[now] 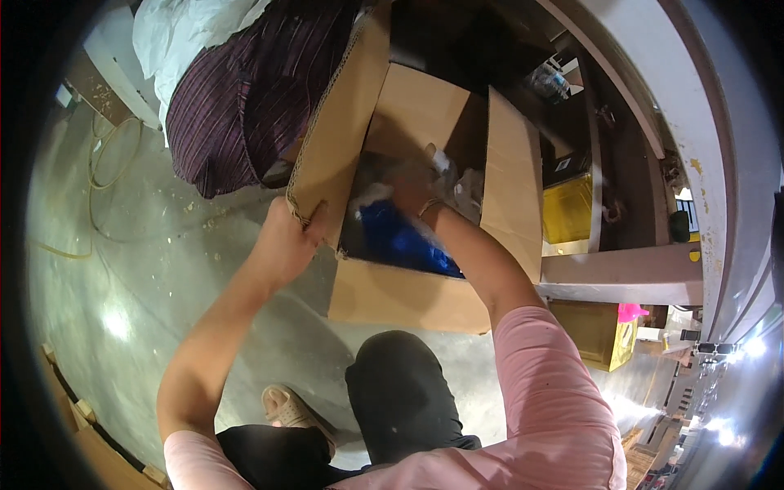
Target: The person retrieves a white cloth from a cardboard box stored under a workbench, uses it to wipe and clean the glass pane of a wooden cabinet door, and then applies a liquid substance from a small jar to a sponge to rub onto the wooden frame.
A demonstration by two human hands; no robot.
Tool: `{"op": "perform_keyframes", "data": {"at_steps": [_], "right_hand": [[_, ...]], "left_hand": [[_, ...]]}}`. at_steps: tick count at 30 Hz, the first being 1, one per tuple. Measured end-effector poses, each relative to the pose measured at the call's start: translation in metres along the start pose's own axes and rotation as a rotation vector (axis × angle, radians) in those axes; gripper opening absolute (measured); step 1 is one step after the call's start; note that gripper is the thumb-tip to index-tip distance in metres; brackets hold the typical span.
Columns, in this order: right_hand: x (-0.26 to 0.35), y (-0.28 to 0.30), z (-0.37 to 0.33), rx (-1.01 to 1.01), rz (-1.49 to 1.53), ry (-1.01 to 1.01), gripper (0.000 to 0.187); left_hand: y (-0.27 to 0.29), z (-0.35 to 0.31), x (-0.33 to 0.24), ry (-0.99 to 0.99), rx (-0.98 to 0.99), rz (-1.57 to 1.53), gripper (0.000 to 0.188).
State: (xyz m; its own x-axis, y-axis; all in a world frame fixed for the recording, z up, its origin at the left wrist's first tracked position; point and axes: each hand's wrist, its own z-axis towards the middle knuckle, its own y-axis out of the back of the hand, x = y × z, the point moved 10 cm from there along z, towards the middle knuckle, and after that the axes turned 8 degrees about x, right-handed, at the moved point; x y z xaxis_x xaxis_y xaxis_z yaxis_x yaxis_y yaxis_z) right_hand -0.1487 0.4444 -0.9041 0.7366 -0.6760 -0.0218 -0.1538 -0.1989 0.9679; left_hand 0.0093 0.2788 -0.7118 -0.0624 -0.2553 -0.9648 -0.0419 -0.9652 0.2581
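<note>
A person in a pink short-sleeved top leans over a large, open box of brown corrugated cardboard (408,298), which sits directly ahead on a smooth grey floor (139,269). The left hand (291,237) is clamped on the near end of the box's tall left flap (343,122), with the thumb over the edge. The right hand (411,192) reaches down inside the box; it is blurred and partly covered, so I cannot tell whether its fingers are apart, together or closed on something.

Inside, a shiny, crinkled blue plastic bag (400,237) lies at the near side, just beside the right hand. Crumpled clear plastic wrapping (469,189) lies to the right, and a small whitish cylinder (442,160) stands out toward the far side.

As for progress, the opening looks done: the flaps are spread and the inside is within reach. Handling the contents seems to be under way, not finished, since the bag and wrapping lie in the box and neither hand visibly holds anything lifted clear of it. How much lies deeper is hidden.

Beyond the left flap rests a dark purple striped cloth bundle (245,106).
</note>
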Motion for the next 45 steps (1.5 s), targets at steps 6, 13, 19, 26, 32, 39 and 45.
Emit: {"op": "perform_keyframes", "data": {"at_steps": [6, 13, 19, 26, 32, 39, 45], "right_hand": [[0.071, 0.040, -0.038, -0.250, -0.080, 0.426, 0.040], [0.085, -0.002, -0.067, -0.038, -0.180, 0.321, 0.046], [0.089, -0.029, -0.054, 0.000, -0.186, 0.282, 0.047], [0.009, 0.090, -0.104, -0.198, 0.242, -0.214, 0.043], [-0.012, -0.007, -0.119, 0.520, -0.339, -0.152, 0.041], [-0.035, -0.040, -0.095, 0.657, -0.314, -0.022, 0.037], [-0.058, -0.013, -0.085, 0.528, -0.398, -0.182, 0.047]], "left_hand": [[0.001, 0.001, -0.006, -0.111, -0.045, 0.021, 0.013], [-0.002, 0.002, -0.015, -0.114, -0.033, -0.012, 0.015], [-0.002, 0.003, -0.010, -0.062, -0.041, -0.017, 0.015], [0.003, -0.001, -0.006, -0.079, -0.034, 0.040, 0.013], [-0.006, 0.003, -0.013, -0.074, -0.034, 0.096, 0.014], [-0.010, 0.002, -0.002, 0.055, 0.089, 0.149, 0.030], [-0.011, 0.003, 0.003, -0.008, 0.089, 0.115, 0.028]]}}
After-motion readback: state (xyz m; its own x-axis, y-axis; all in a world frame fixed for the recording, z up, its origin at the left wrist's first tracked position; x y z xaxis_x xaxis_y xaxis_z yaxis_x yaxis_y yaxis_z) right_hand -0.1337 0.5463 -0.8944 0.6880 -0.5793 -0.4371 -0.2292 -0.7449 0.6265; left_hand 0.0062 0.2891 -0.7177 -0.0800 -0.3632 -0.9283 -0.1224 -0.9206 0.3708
